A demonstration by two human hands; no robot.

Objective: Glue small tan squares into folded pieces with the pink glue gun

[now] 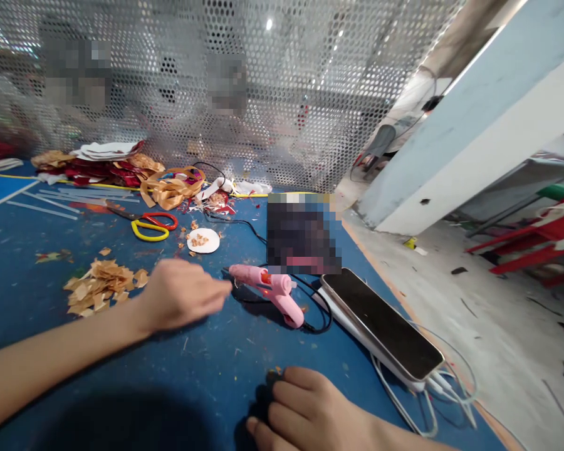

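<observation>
My left hand (183,293) is over the middle of the blue tabletop, its fingers bent and pressed together. The fingertips lie close to the nozzle of a pink hot glue gun (278,291), which rests on its side; what the fingers hold, if anything, is hidden. Nearer to me, my right hand (310,407) rests low over the table, fingers curled, with nothing visible in it. A white round disc (203,240) with small brown scraps on it lies beyond my left hand. Cut brown pieces (101,285) form a loose pile beside my left forearm.
Scissors (150,227) with red and yellow handles lie at the back left near clear glue sticks (84,195). Red, brown and white material (108,163) is heaped against a perforated metal screen (244,94). A phone (383,322) with white cables lies by the table's right edge.
</observation>
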